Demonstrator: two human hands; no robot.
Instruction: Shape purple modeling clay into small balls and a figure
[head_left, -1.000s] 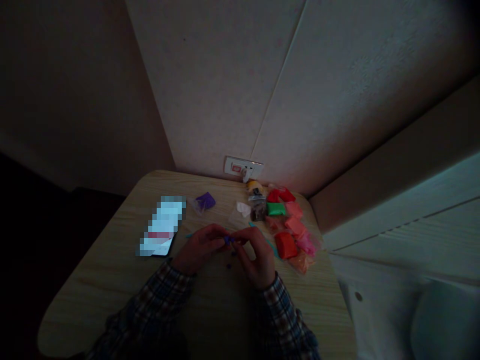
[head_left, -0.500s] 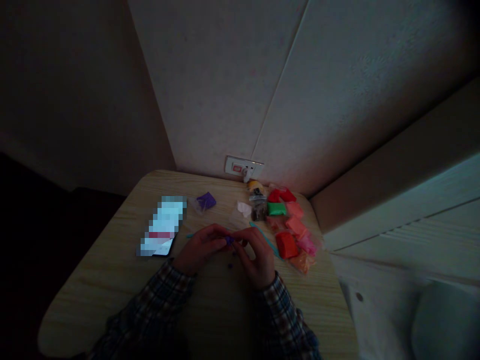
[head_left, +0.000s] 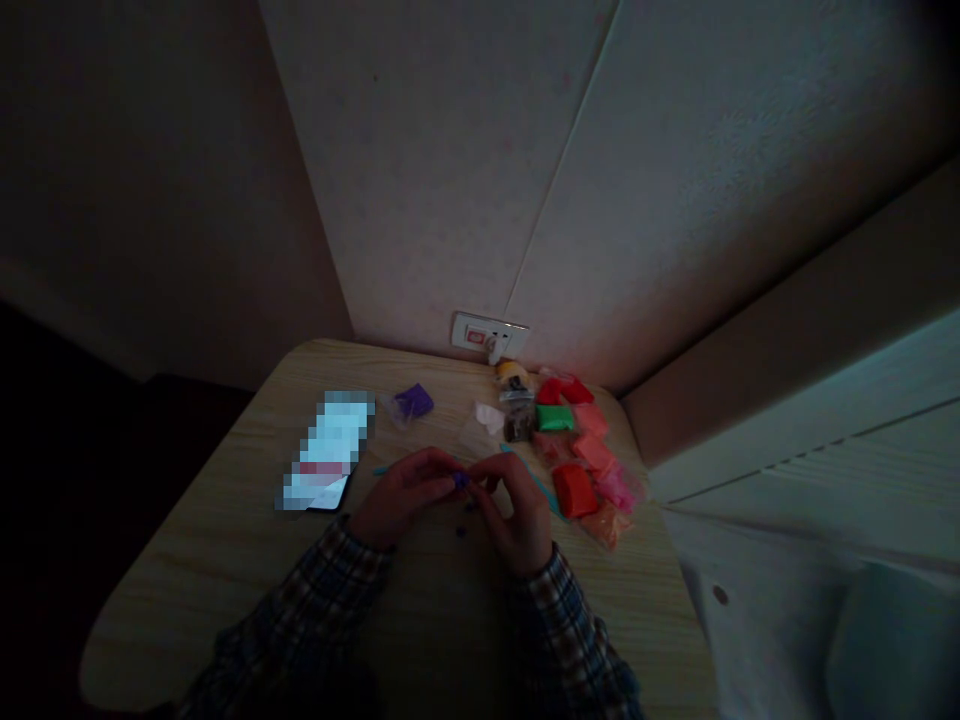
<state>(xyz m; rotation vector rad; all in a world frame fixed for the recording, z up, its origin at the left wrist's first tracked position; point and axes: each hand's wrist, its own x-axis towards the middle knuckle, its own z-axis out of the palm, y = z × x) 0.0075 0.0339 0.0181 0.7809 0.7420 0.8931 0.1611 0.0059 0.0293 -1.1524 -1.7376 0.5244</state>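
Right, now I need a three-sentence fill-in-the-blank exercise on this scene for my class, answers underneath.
1. The left hand and right hand meet at a small bluish-purple piece, and the phone lies nearer the ____ hand.
2. The bagged packet closest to the phone is coloured ____.
3. The long turquoise strip beside the orange-red packet lies nearer the ____ hand.

Missing words: left; purple; right.
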